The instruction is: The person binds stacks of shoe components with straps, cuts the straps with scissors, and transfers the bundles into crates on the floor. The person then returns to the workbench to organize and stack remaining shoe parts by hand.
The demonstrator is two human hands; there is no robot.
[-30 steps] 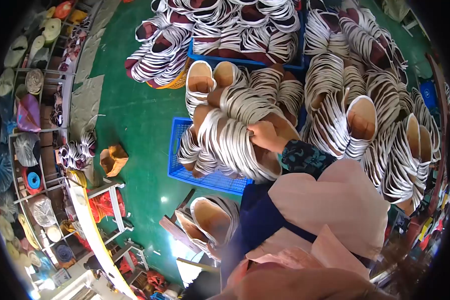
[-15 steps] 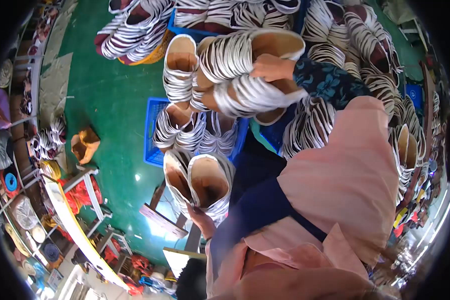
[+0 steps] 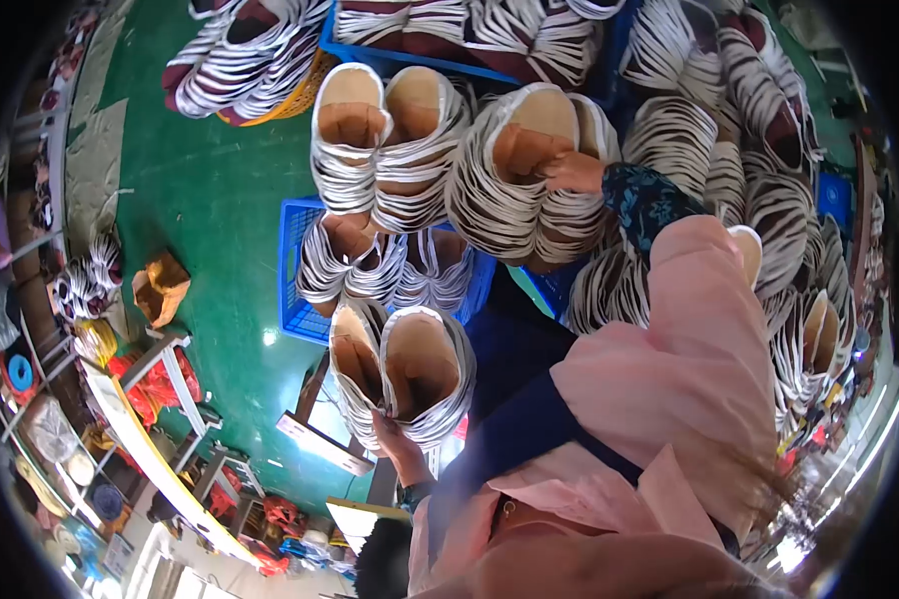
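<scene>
My left hand [image 3: 400,449] grips the near side of a nested stack of white-edged shoe uppers [image 3: 422,364] with tan insides, low in the view. Farther up, my right hand [image 3: 572,172] reaches into the opening of another nested stack [image 3: 514,205], its fingertips hidden against the tan lining. That stack stands upright beside a similar pair of stacks [image 3: 380,150] to its left. Between the two hands, more striped uppers [image 3: 352,262] lie in a blue crate [image 3: 292,299].
A blue crate [image 3: 430,60] of dark-lined uppers and a yellow basket [image 3: 290,103] stand at the top. Piles of uppers [image 3: 669,140] fill the right. A brown bag [image 3: 161,290] sits on the green floor, left of it a shelf rack [image 3: 58,180].
My right hand has moved the upper stack from over the blue crate up and right, and it now stands upright. My left hand has come into view on the lower stack, which has been raised slightly.
</scene>
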